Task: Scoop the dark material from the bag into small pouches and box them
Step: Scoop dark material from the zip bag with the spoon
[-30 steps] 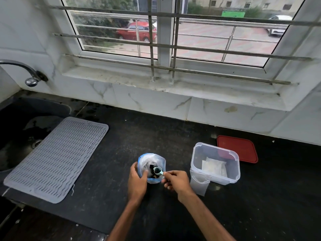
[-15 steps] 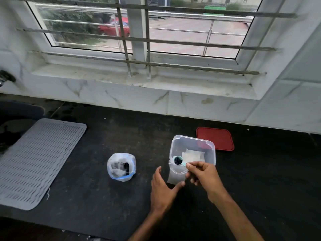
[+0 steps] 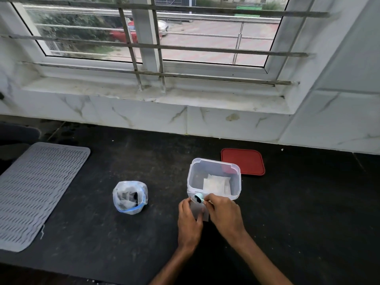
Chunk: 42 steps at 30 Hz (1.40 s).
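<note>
The clear bag (image 3: 123,206) of dark stuff stands open mid-counter (image 3: 298,212). A small pouch (image 3: 197,211) stands against the clear box (image 3: 193,177), a blue scoop (image 3: 199,198) at its mouth.

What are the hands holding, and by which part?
Left hand holds the small pouch by its left side; right hand pinches the scoop by its handle.

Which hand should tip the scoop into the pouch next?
Right. The right hand pinches the scoop, loaded with dark material, right at the mouth of the pouch. The left hand is busy holding the pouch.
</note>
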{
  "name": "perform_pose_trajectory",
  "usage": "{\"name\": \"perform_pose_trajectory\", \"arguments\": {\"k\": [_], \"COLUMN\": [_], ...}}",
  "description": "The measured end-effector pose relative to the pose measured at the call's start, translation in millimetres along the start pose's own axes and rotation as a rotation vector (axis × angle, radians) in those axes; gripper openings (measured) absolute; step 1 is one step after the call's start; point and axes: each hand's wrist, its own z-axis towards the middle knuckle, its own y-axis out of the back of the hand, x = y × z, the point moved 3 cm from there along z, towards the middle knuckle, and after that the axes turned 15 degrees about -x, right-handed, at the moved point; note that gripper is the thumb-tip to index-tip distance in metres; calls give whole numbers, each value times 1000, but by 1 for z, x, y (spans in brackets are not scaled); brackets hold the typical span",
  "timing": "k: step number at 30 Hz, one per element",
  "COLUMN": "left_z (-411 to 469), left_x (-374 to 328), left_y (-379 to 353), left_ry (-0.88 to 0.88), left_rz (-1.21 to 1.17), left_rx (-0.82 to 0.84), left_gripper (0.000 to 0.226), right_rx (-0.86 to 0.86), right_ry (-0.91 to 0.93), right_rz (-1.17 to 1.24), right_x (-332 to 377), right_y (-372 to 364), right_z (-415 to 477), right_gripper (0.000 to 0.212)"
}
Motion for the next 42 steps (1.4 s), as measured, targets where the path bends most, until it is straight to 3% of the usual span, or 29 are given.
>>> {"name": "perform_pose_trajectory", "arguments": {"k": [5,10,21,29,31,33,37,40,42], "left_z": [0,2,8,17,25,37,66,81,85], "left_x": [0,-2,3,9,16,24,61,90,96], "left_y": [0,-1,2,36,60,94,160,165,151], "left_ry": [20,-4,-54,-82,-104,-69,272,545,593], "left_rz": [-24,-41,-25,34,25,-13,-86,-76,-47], "left_rx": [-14,-46,-21,62,18,-146,-626,-544,-398], "left_gripper": [45,38,43,68,66,54,36,32,39], "right_rx": [-2,-52,-32,-126,-93,-14,98,155,226], "right_ry": [103,-44,-331,-451,-421,-353,-99,115,221], "right_rz": [-81,10,285,550,638,684,608,410,202], "right_x": [-3,-9,-23,-5,20,55,124,164,173], "right_y": [-5,2,-7,15,20,14,-33,-75,-99], "right_z": [-1,4,3,11,14,17,23,28,30], "right_gripper": [10,19,12,10,11,11,9,10,16]}}
